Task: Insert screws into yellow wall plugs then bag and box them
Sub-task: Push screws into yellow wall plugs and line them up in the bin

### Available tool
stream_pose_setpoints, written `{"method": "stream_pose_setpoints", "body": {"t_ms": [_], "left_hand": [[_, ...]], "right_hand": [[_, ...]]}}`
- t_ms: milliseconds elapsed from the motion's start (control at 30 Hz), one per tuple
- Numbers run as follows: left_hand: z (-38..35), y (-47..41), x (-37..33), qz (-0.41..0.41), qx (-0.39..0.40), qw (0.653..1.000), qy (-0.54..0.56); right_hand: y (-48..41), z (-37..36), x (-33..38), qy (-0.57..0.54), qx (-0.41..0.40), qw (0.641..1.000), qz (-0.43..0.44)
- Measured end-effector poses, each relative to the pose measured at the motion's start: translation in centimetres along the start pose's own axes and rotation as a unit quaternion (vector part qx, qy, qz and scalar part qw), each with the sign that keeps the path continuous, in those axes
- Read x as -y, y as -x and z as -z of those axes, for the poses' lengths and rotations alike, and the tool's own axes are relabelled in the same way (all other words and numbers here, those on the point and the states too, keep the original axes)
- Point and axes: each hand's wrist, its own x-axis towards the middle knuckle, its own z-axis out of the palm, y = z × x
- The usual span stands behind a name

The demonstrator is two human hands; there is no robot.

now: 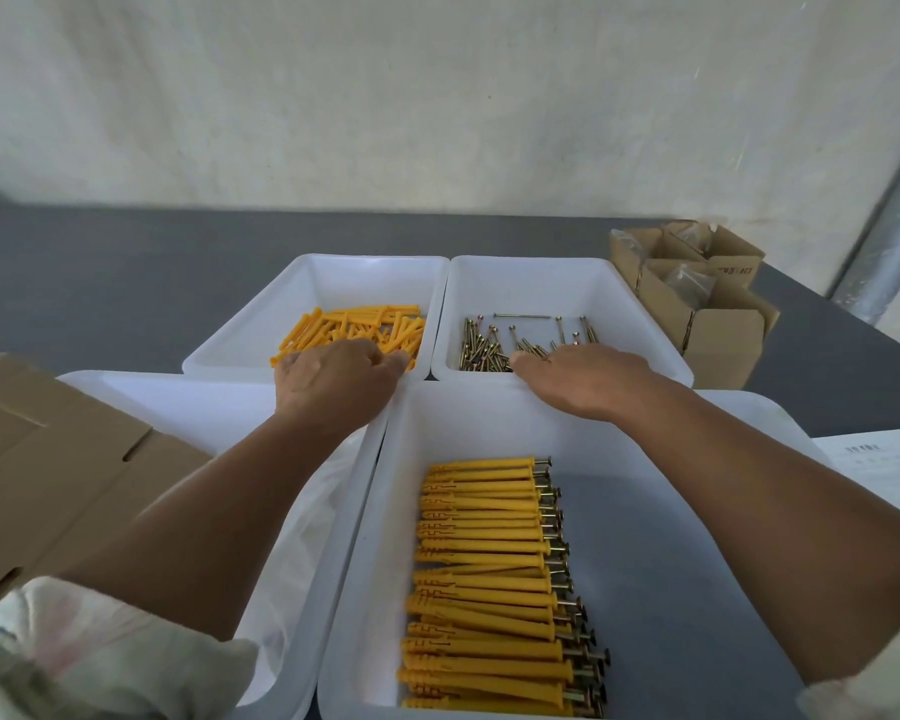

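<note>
white bins (365,283): 4 | hands (333,387): 2 | small cartons (723,340): several, count unclear

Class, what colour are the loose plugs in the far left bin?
The plugs are yellow; head view.

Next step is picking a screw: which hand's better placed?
Right. The right hand reaches into the screw bin, right at the screws; the left hand is over the yellow wall plugs in the plug bin.

Single head-worn, wide-angle view. It faces forward and steeply down across a grey table (100,283) toward a pale wall (437,96). Range is close: the nearest tray (645,563) fills the lower frame, with edges visibly bowed by the lens.
</note>
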Motion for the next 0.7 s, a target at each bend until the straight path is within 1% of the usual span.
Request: {"method": "stream_pose_setpoints", "body": {"t_ms": [167, 367, 433, 567, 700], "left_hand": [[0.00, 0.01, -0.01, -0.006, 0.001, 1.000, 0.005], [0.40, 0.20, -0.21, -0.019, 0.052, 0.998, -0.041], [0.47, 0.22, -0.22, -0.018, 0.057, 0.997, -0.043], [0.45, 0.26, -0.27, -0.005, 0.035, 0.999, -0.014], [0.54, 0.35, -0.29, 0.013, 0.002, 0.999, 0.040]], "right_hand": [[-0.21, 0.06, -0.08, -0.005, 0.005, 1.000, -0.003], [-0.46, 0.07, 0.04, -0.006, 0.005, 1.000, -0.013], [-0.42, -0.05, 0.00, -0.005, -0.004, 1.000, -0.010], [-0.28, -0.18, -0.14, -0.006, -0.021, 1.000, -0.005], [-0.20, -0.23, -0.41, -0.037, -0.042, 0.998, 0.004]]}}
